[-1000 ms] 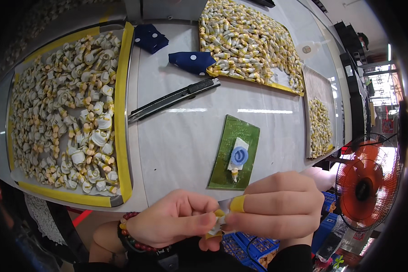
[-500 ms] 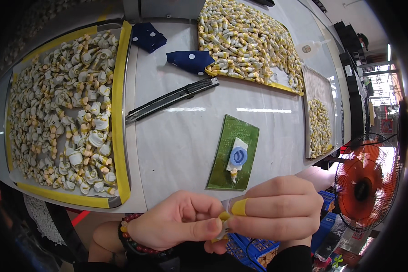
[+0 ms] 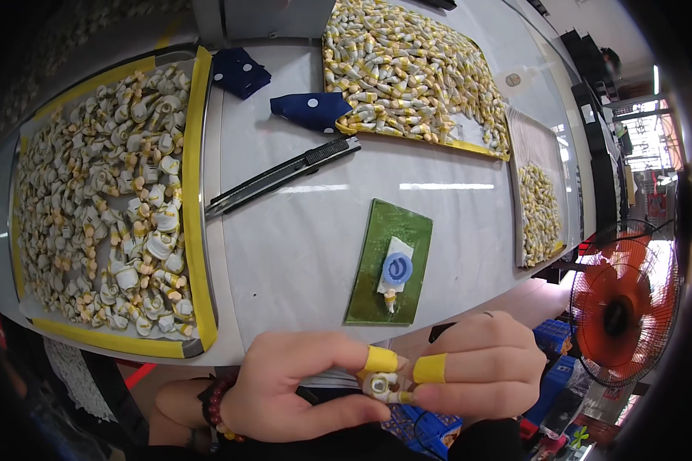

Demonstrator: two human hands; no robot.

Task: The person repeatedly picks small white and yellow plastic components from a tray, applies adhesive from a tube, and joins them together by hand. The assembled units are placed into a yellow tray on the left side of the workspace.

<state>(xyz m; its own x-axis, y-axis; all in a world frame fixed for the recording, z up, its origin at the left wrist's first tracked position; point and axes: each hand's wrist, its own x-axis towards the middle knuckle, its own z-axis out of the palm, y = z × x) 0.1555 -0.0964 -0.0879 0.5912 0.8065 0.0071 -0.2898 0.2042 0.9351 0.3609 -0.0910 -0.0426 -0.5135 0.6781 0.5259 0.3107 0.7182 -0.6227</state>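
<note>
Just past the table's near edge, my left hand [image 3: 292, 388] and my right hand [image 3: 480, 367] meet around a small white figurine piece [image 3: 381, 386]. Left thumb and index finger pinch its rounded white part; my right fingertips grip its narrow end. Yellow tape wraps a finger on each hand. Beyond them lies a green board [image 3: 363, 296], carrying a white block [image 3: 407, 251] with a round blue mould [image 3: 396, 269] on top. Another small white and yellow piece [image 3: 390, 298] lies by the block's near end.
A yellow-taped tray [image 3: 194, 169] of white pieces fills the left. Another tray [image 3: 469, 146] of small yellow-white parts stands at the back, a narrower one [image 3: 519, 138] at right. A utility knife [image 3: 284, 175] and dark blue dotted cloths [image 3: 307, 110] [image 3: 240, 74] lie between. An orange fan [image 3: 615, 307] stands right.
My hands have shifted slightly, and the piece between them is turned so its rounded white part shows. My left index finger now lies over the top of it. The whole view has moved a little.
</note>
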